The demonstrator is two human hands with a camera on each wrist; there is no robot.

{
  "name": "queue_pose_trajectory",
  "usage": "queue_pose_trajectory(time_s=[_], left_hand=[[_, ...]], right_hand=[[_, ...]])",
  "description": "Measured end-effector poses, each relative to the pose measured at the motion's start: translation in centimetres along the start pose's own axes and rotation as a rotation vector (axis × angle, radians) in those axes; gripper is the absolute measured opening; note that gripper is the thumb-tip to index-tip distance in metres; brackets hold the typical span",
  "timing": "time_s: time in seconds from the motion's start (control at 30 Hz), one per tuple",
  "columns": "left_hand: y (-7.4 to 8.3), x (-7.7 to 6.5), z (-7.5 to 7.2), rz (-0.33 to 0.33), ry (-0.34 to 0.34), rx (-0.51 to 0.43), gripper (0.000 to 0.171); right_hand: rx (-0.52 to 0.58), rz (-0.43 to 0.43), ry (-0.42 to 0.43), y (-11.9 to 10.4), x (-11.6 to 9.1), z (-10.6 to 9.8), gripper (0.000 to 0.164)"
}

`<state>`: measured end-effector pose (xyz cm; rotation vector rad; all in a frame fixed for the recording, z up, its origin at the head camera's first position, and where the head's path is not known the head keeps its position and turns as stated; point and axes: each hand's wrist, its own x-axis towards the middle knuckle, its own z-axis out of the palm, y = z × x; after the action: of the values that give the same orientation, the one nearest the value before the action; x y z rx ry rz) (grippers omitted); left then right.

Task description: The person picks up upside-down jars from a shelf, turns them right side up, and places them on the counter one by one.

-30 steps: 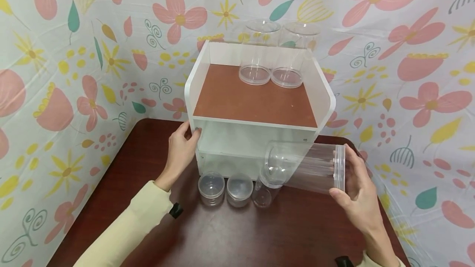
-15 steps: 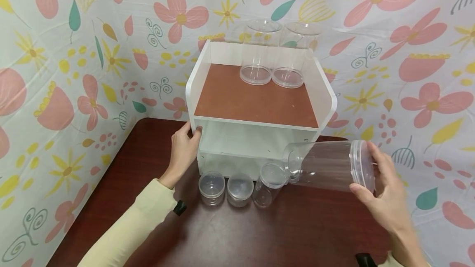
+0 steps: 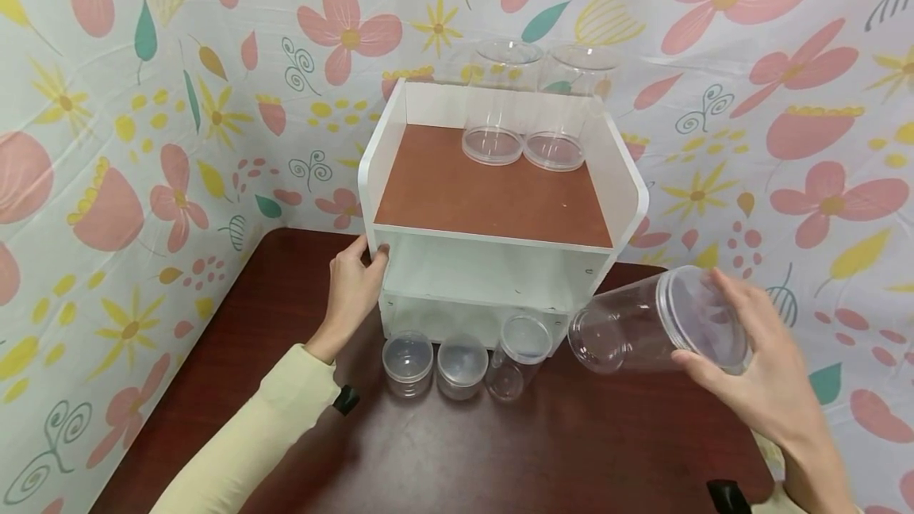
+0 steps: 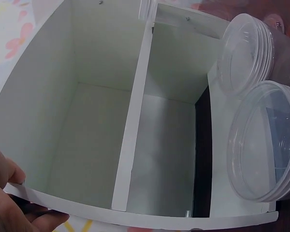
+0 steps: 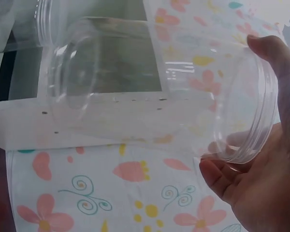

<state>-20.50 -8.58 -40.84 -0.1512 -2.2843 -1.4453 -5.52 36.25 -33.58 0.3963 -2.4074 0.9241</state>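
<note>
My left hand (image 3: 353, 292) grips the left side panel of a white shelf unit (image 3: 493, 201). The thumb lies at the panel's front edge and the fingers go round the outside. In the left wrist view that hand (image 4: 7, 198) shows at the lower left, beside two bare compartments. My right hand (image 3: 767, 363) holds a tall clear plastic jar (image 3: 631, 324) by its lidded end. The jar is tilted, its base towards the shelf and low over the table. In the right wrist view, thumb and fingers curl around the lid (image 5: 261, 116).
On the shelf's brown top stand two tall clear jars (image 3: 493, 145) (image 3: 554, 151). In front of the unit, on the dark wood table (image 3: 443, 450), are two small lidded jars (image 3: 407, 367) (image 3: 461, 369) and a taller one (image 3: 520, 351). A flowered cloth (image 3: 214, 62) hangs behind.
My right hand has moved right with the jar, away from the shelf front, and the jar's base has tipped downward. My left hand keeps its grip on the panel.
</note>
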Motion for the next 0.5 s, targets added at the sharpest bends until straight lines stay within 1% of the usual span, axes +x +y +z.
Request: queue_pose_trajectory(time_s=[0.1, 0.27, 0.4, 0.5], left_hand=[[0.0, 0.0, 0.0, -0.007, 0.0, 0.0, 0.023], [-0.1, 0.1, 0.0, -0.005, 0.005, -0.002, 0.023], [-0.2, 0.1, 0.0, 0.005, 0.008, -0.01, 0.023], [-0.2, 0.1, 0.0, 0.009, 0.006, -0.017, 0.023]], right_hand=[[-0.042, -0.018, -0.022, 0.2, 0.1, 0.2, 0.111], [-0.088, -0.001, -0.058, 0.4, 0.2, 0.9, 0.112], [-0.134, -0.002, -0.093, 0.6, 0.1, 1.8, 0.11], [-0.158, -0.019, -0.11, 1.0, 0.1, 2.6, 0.109]])
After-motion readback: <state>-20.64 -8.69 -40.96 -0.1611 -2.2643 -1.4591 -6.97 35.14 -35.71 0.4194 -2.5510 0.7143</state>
